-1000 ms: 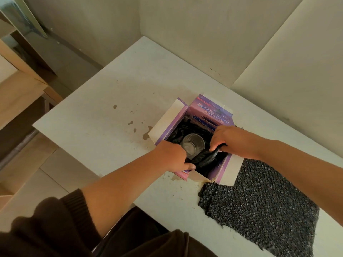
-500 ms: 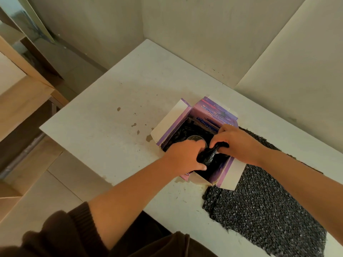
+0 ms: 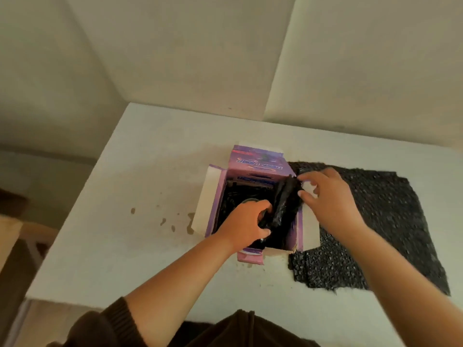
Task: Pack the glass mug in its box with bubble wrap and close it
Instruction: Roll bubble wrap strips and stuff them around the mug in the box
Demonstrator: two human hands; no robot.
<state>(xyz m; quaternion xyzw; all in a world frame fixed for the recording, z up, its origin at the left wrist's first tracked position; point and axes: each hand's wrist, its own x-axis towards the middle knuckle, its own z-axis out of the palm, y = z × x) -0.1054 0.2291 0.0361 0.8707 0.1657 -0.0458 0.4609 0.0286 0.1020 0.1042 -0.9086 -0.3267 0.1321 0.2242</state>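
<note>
Inside the open purple box [image 3: 258, 166], the left hand [image 3: 246, 225] and right hand [image 3: 330, 199] each pinch the black bubble-wrap roll [image 3: 284, 201], beside the glass mug's rim [image 3: 249, 201].

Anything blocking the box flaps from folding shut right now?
Yes. Both hands are in the opening: the left hand reaches inside the box over the mug, and the right hand holds a rolled strip of black bubble wrap across the right side. The right flap lies open under that hand.
</note>
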